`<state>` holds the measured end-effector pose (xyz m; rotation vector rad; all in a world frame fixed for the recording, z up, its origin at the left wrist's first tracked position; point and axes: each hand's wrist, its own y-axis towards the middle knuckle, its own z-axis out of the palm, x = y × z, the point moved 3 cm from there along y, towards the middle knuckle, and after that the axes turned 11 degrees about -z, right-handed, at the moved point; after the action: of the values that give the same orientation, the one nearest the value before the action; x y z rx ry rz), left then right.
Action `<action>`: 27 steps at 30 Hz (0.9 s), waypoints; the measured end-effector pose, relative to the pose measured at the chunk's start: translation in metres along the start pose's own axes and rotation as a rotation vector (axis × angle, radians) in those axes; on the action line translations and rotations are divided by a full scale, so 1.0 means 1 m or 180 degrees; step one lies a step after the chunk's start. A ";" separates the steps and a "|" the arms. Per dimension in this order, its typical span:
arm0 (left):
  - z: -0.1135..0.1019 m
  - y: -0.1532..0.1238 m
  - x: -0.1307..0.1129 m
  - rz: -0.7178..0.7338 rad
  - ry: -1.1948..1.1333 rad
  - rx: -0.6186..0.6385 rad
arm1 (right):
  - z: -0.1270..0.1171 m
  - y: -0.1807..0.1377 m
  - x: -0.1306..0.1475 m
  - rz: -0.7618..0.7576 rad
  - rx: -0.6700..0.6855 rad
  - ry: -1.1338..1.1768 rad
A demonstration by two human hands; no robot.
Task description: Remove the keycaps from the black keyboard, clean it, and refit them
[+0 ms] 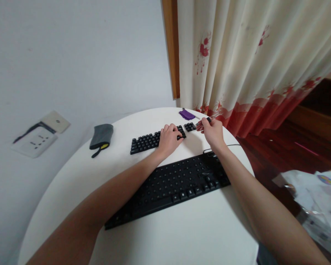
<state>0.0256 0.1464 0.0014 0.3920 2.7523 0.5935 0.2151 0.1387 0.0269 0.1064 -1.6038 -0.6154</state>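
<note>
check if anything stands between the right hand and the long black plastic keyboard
Only a thin black cable, lying on the round-edged white table beside the keyboard; nothing raised visibly blocks the right hand.

– How's the light?
– Soft, fairly bright; a faint shadow (193, 145) spreads over the surface (165, 232) near the right fingers (206, 124); the floor (278, 147) is dim, with a pinkish glare streak (306, 148).
– Sharpness?
– Soft overall; the wall socket (34, 142) looks smeared; wide-angle distortion stretches the forearms (264, 206) towards the lower corners.
</note>
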 end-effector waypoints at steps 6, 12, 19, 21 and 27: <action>-0.004 -0.001 0.000 -0.0127 -0.0170 -0.0028 | 0.000 0.000 0.003 0.0043 -0.0007 0.0021; -0.036 0.019 0.012 -0.0426 -0.0796 -0.0367 | -0.001 0.000 0.006 0.0067 -0.0034 0.0012; -0.112 0.032 0.044 -0.0860 -0.1717 -0.0740 | -0.004 0.001 0.005 0.0062 -0.0123 0.0048; -0.126 0.022 0.053 -0.0858 -0.1769 -0.0645 | -0.004 0.002 0.005 0.0054 -0.0186 0.0094; -0.138 -0.029 0.104 -0.1371 -0.1922 -0.0532 | -0.008 0.001 0.008 0.0048 -0.0372 0.0278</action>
<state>-0.1231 0.1059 0.0853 -0.0634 2.0956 0.4849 0.2214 0.1335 0.0346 0.0339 -1.4799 -0.6823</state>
